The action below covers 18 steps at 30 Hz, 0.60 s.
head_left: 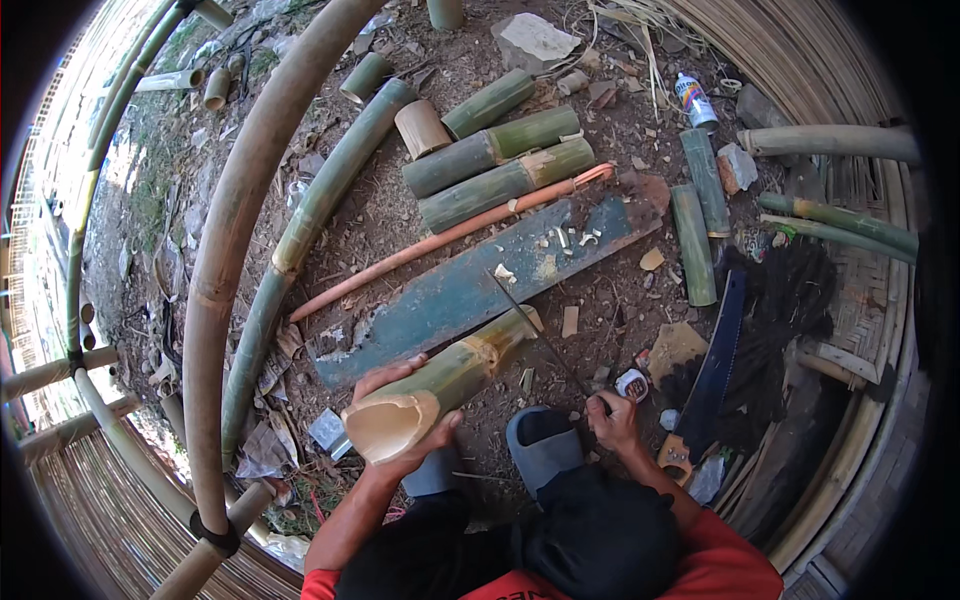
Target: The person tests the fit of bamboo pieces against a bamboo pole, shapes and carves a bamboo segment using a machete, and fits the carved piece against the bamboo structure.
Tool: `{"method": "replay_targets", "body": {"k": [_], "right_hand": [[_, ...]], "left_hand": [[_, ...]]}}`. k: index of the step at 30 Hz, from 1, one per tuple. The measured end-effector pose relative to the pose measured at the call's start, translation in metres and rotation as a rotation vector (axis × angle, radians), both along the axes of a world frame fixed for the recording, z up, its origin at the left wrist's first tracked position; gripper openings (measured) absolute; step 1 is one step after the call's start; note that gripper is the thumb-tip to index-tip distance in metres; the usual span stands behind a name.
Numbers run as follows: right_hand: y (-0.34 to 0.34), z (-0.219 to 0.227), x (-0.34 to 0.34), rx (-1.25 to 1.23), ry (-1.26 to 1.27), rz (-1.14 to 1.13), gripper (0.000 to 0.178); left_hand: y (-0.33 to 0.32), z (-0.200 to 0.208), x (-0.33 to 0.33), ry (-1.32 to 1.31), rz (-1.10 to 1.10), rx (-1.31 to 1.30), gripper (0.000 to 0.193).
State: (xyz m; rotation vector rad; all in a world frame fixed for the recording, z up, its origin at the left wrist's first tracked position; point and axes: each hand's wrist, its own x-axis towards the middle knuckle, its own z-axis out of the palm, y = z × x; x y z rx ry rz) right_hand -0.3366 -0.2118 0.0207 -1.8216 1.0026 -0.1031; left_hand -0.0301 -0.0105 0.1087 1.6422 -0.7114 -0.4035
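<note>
My left hand is wrapped around a green bamboo section, gripping it near its slanted, hollow cut end, which is turned toward me. The section points away to the right, with its far end near a blue-green board. In my right hand is a long thin knife, its handle mostly hidden in my closed fingers. The blade runs up and to the left, passing the bamboo's far end; whether its edge touches there I cannot tell. Pale shavings lie on the board.
Beyond the board lie an orange-brown rod and several cut bamboo pieces. A handsaw rests at right near dark cloth-like material. A spray can stands farther off. Large bamboo poles cross the left side.
</note>
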Motion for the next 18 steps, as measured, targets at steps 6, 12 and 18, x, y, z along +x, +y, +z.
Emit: {"method": "replay_targets", "body": {"k": [6, 12, 18], "right_hand": [[-0.065, 0.039, 0.110, -0.385, -0.001, 0.198, 0.054], [-0.082, 0.028, 0.208, -0.590, -0.153, 0.580, 0.050], [-0.229, 0.022, 0.353, -0.988, -0.089, 0.604, 0.058]], "left_hand": [[0.052, 0.044, 0.052, -0.197, 0.219, 0.026, 0.082], [0.113, 0.089, 0.064, -0.106, 0.476, -0.015, 0.087], [0.126, 0.087, 0.061, -0.139, 0.571, 0.043, 0.097]]}}
